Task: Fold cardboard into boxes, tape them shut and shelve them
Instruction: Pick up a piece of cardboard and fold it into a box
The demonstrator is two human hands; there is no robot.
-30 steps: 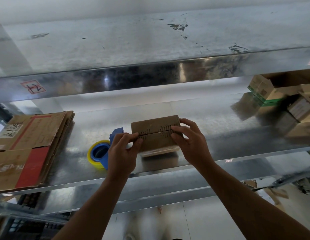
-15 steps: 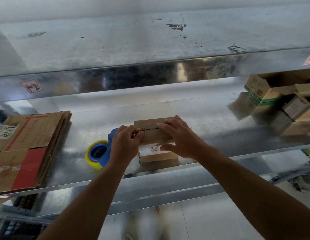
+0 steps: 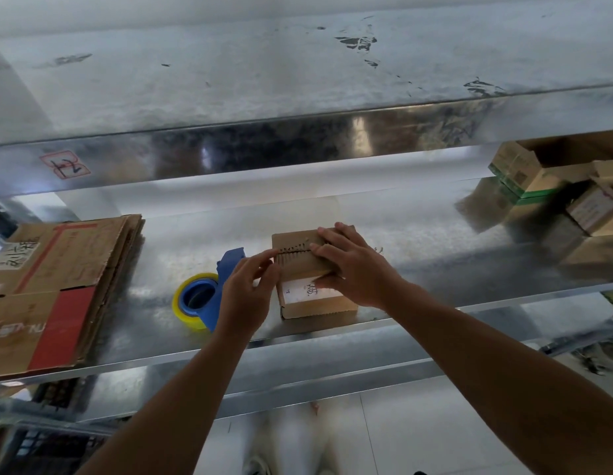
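A small brown cardboard box point(image 3: 319, 305) stands on the metal shelf point(image 3: 435, 265), near its front edge. Its top flaps are closed along a jagged dark seam, and a white label shows on its front face. My right hand point(image 3: 355, 269) lies over the top of the box, with the fingers across the flaps and the thumb against the front face. My left hand point(image 3: 245, 291) is at the box's left side, its straight fingertips touching the left end of the seam.
A blue tape dispenser with a yellow roll point(image 3: 199, 299) lies just left of the box. A stack of flat cardboard point(image 3: 58, 279) fills the shelf's left end. Several finished boxes point(image 3: 545, 169) sit at the far right. An upper shelf point(image 3: 264, 80) overhangs.
The box, held tilted up in both hands a second ago, now rests flat on the shelf. My right hand has slid over its top, and my left hand has eased its grip to a fingertip touch.
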